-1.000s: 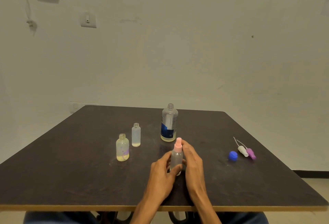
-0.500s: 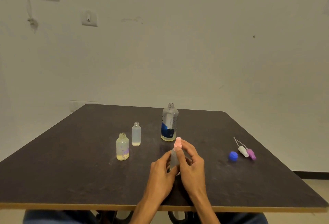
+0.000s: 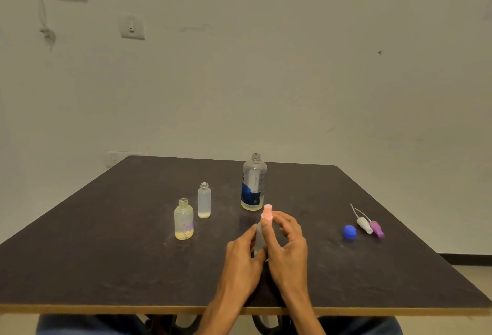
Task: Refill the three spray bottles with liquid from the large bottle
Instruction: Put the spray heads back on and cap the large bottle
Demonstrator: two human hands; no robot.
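Compared with a second ago, the right hand [image 3: 288, 246] has shifted from lying alongside the frosted spray bottle [image 3: 259, 238] to pinching its pink spray head [image 3: 267, 213] between thumb and fingertips; the left hand [image 3: 243, 256] stays curled round the bottle's body, holding it upright near the middle of the desk's [image 3: 80, 268] front edge. Nothing else on the desk has moved.

Three small spray bottles are in view: the held one, a round-shouldered clear one with a purple print [image 3: 183, 219] and a slim frosted cylinder [image 3: 204, 200], both uncapped, each with a little yellowish liquid at the bottom, standing left of centre. One large bottle [image 3: 253, 182], clear plastic with a blue label and an open threaded neck, stands just behind the hands, a shallow yellowish layer at its base.

Toward the right edge lie three loose parts: one ribbed blue cap [image 3: 349, 232], one white spray head [image 3: 364, 225] and one purple spray head [image 3: 376, 229], each of the two heads with a thin dip tube pointing away. The desk top is dark, matt and speckled, with a pale wooden rim.
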